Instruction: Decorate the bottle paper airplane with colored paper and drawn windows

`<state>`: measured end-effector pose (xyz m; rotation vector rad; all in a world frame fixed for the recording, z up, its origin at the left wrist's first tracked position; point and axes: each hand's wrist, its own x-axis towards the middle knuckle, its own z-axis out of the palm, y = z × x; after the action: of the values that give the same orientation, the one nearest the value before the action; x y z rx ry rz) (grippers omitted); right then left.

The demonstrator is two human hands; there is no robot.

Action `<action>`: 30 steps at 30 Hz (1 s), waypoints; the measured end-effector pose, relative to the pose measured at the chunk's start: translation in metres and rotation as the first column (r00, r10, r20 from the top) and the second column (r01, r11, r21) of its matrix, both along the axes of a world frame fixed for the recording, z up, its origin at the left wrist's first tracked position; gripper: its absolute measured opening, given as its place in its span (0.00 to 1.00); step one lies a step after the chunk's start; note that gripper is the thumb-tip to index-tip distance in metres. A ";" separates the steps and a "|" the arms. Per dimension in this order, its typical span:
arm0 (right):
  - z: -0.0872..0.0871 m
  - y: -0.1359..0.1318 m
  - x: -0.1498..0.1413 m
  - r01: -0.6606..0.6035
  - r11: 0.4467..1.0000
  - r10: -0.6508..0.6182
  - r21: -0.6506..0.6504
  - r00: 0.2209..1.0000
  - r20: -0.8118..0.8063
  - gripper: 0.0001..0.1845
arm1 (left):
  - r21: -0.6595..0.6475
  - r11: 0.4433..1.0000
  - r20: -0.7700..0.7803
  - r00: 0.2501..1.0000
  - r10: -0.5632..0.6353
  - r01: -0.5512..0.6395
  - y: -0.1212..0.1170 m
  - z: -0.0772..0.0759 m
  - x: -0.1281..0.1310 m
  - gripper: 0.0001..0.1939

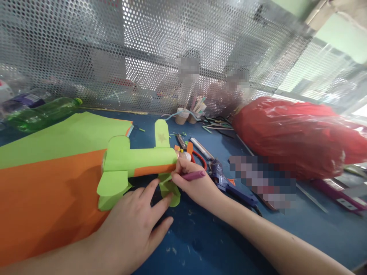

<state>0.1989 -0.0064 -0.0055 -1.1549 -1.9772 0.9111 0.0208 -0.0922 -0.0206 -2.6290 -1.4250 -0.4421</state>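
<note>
Left grip [140, 212], fingers spread and unclenched, rested against the green paper model [145, 158] just beyond it; right grip [196, 188] pinched a purple pen [195, 175], glue gun [233, 186] to its right.

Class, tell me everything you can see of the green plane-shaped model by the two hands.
The model looks like paper or thin card: a light green tube lying lengthwise, with an orange strip along its near side. Rounded wings stick out towards its right end; the far wing bears a faint star. Smaller flaps sit at its left end, over an orange sheet. The left hand partly covers the near wing; the right hand, holding a purple pen, meets the right end.
</note>
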 end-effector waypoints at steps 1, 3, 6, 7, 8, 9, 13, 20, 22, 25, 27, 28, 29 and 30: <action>0.001 0.000 0.000 0.000 1.000 0.000 0.001 1.000 0.000 0.10 | 0.002 1.000 0.003 1.000 -0.001 0.001 0.000 0.000 0.000 0.20; 0.002 0.001 0.001 0.001 1.000 -0.001 -0.004 1.000 0.007 0.10 | 0.006 1.000 0.007 1.000 0.007 -0.007 0.000 0.000 0.001 0.20; 0.004 0.001 0.002 0.005 1.000 -0.004 -0.021 1.000 0.027 0.10 | -0.003 1.000 0.007 1.000 0.001 -0.001 0.000 0.001 0.001 0.20; 0.005 0.001 0.003 0.006 1.000 -0.005 -0.023 0.999 0.034 0.10 | -0.008 1.000 0.006 1.000 -0.006 0.006 0.001 0.001 0.001 0.20; 0.006 0.001 0.003 0.005 1.000 -0.004 -0.025 0.999 0.041 0.10 | -0.012 1.000 0.006 1.000 -0.012 0.012 0.001 0.002 0.001 0.20; 0.008 0.000 0.004 0.006 1.000 -0.004 -0.026 0.999 0.048 0.10 | -0.014 1.000 0.008 1.000 -0.012 0.012 0.001 0.002 0.000 0.20; 0.013 -0.001 0.004 0.008 0.999 -0.005 -0.036 0.997 0.082 0.10 | -0.020 1.000 0.014 1.000 0.007 -0.007 0.001 0.001 0.000 0.20; 0.011 0.000 0.004 0.002 0.999 0.001 -0.044 0.997 0.074 0.09 | -0.014 1.000 0.015 1.000 0.018 -0.018 0.000 -0.001 0.001 0.20; 0.007 0.000 0.004 -0.017 0.998 0.020 -0.057 0.998 0.052 0.09 | -0.008 1.000 0.016 1.000 0.021 -0.021 0.000 -0.001 0.001 0.20; 0.003 0.000 0.003 -0.044 0.997 0.046 -0.069 0.999 0.021 0.09 | -0.004 1.000 0.013 1.000 0.010 -0.010 0.000 0.000 0.001 0.20; 0.002 0.000 0.001 -0.047 0.997 0.047 -0.068 0.999 0.003 0.10 | 0.002 1.000 0.011 1.000 -0.002 0.002 0.001 0.000 0.001 0.20; 0.001 0.001 0.000 -0.046 0.997 0.046 -0.068 0.999 -0.004 0.10 | 0.004 1.000 0.010 1.000 -0.008 0.008 0.001 0.000 0.001 0.20; 0.001 0.001 0.000 -0.045 0.996 0.044 -0.071 0.999 -0.009 0.10 | 0.007 1.000 0.010 1.000 -0.010 0.010 0.001 0.000 0.001 0.20; 0.001 0.001 -0.001 -0.043 0.996 0.042 -0.075 0.999 -0.012 0.10 | 0.010 1.000 0.011 1.000 -0.008 0.008 0.001 0.000 0.001 0.19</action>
<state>0.1978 -0.0055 -0.0046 -1.1510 -1.9810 1.0191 0.0214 -0.0909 -0.0208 -2.6298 -1.4125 -0.4641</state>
